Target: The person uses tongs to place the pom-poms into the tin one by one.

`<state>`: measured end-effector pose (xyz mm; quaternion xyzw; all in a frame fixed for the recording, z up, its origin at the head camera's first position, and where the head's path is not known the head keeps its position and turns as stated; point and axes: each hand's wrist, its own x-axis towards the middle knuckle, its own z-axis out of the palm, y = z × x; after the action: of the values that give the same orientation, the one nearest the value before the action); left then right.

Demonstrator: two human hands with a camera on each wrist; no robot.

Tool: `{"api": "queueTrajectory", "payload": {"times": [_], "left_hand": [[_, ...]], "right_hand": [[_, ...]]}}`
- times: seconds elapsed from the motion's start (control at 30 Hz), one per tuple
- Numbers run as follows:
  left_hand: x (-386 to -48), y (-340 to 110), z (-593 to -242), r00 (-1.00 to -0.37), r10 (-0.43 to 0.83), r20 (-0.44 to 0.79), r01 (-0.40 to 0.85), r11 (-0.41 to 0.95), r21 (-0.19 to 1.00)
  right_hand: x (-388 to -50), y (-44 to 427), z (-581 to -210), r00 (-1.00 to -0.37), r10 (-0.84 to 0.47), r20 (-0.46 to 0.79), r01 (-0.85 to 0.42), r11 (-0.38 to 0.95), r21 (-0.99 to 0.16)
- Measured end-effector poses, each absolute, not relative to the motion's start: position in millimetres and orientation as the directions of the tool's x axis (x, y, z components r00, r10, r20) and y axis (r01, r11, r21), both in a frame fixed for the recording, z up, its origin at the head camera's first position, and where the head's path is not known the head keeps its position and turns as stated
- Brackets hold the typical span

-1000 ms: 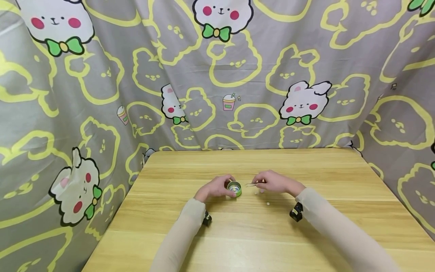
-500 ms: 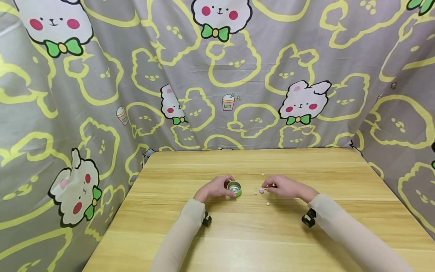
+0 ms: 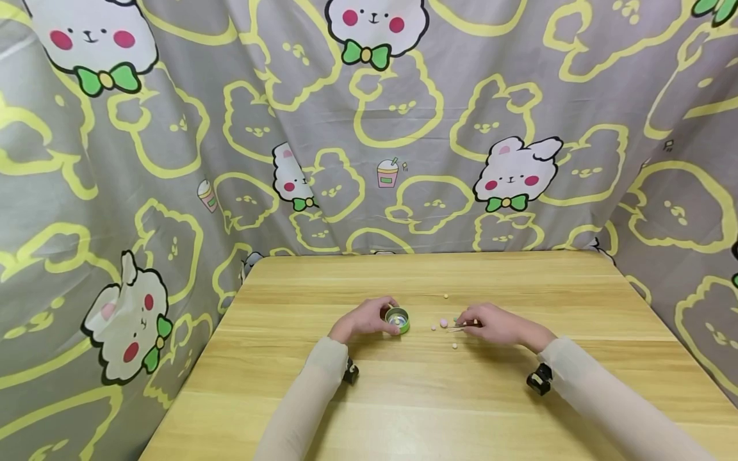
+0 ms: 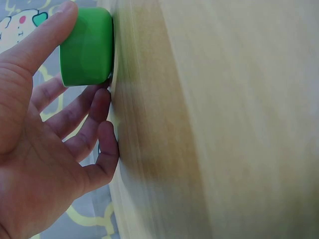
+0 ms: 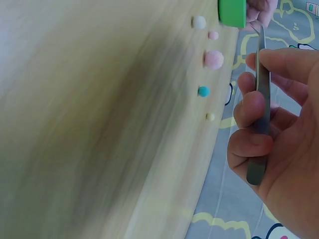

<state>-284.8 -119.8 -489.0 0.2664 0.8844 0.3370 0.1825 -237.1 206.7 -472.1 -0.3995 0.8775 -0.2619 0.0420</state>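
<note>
My left hand (image 3: 364, 318) grips a small round green tin (image 3: 405, 327) that stands on the table with its mouth up. A pale bit lies inside it, too small to make out. In the left wrist view the thumb presses the green wall (image 4: 87, 47), fingers curled beyond. My right hand (image 3: 494, 324) holds metal tweezers (image 5: 263, 82) between thumb and fingers, tips pointing left. Near the tips lie small balls like pom-poms: a larger pink one (image 5: 214, 59), a teal one (image 5: 204, 91), a small pink one (image 5: 213, 35), a white one (image 5: 199, 22) and a yellowish one (image 5: 210, 117).
Both hands work over a wooden table (image 3: 403, 397). Behind it and at its sides hangs a grey curtain (image 3: 369, 211) printed with cartoon animals. A black wrist device (image 3: 539, 379) sits below the right sleeve, another (image 3: 351, 371) by the left.
My right hand has moved right and slightly nearer with the tweezers, from beside the tin to past the larger pink ball, uncovering several balls. My left hand and the tin have stayed put.
</note>
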Motion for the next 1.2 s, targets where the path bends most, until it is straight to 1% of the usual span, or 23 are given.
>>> {"api": "queueTrajectory", "payload": {"times": [0.37, 0.73, 1.03, 1.2], "left_hand": [[-285, -119, -489, -0.795, 0.589, -0.148, 0.344, 0.637, 0.690], [-286, -120, -490, -0.794, 0.591, -0.147, 0.348, 0.638, 0.687], [-285, -119, -488, -0.792, 0.594, -0.144, 0.354, 0.637, 0.685], [-285, -120, -488, -0.791, 0.595, -0.140, 0.356, 0.635, 0.686]], "right_hand": [[-230, 215, -482, -0.665, -0.736, 0.125, -0.684, 0.532, -0.500], [-230, 220, -490, -0.698, -0.715, 0.037, -0.623, 0.581, -0.523], [-230, 220, -494, -0.689, -0.725, 0.022, -0.623, 0.576, -0.529], [-231, 222, -497, -0.685, -0.728, 0.034, -0.638, 0.578, -0.509]]}}
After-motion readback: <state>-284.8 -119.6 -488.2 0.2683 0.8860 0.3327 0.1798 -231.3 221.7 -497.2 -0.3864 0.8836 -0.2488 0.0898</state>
